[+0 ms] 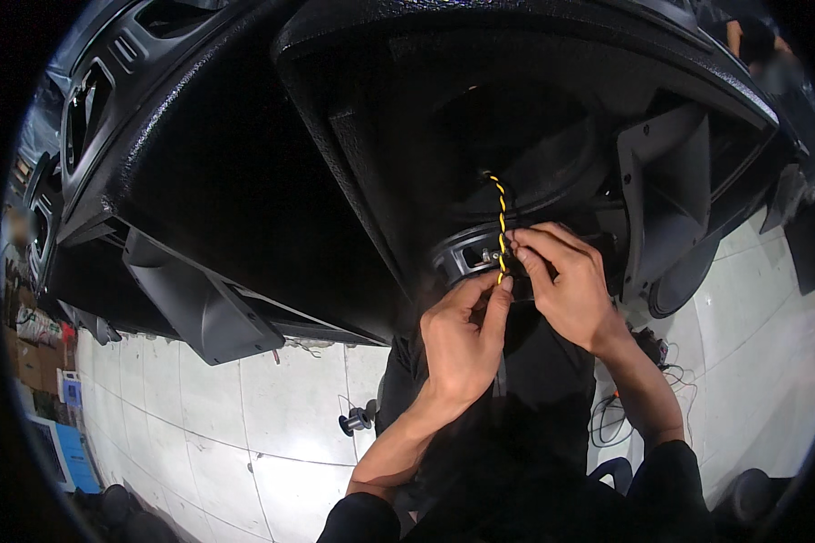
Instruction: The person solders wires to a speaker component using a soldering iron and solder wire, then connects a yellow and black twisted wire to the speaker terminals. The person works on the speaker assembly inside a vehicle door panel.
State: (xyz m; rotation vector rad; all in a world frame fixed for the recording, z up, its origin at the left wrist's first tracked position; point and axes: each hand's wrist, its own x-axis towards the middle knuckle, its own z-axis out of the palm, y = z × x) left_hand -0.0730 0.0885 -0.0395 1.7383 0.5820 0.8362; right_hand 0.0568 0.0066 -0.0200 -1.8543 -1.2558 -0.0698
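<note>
A twisted yellow and black wire [502, 210] comes out of the dark inside of a black speaker cabinet [353, 163] and runs down to my hands. Its lower end is pinched between the thumb and fingers of my left hand [466, 339]. My right hand [566, 281] is closed just beside the wire, thumb against fingertips; what it grips is too small to make out. Behind my fingers sits a round speaker driver [466, 255] with a metal frame and a small terminal, partly covered by my hands.
A grey horn [666, 190] is fitted at the cabinet's right. Another black cabinet [217, 172] with a grey horn [195, 294] stands at left. On the tiled floor [308, 425] lie a spool [356, 420] and loose cables [616, 421]. A person [774, 68] is at far right.
</note>
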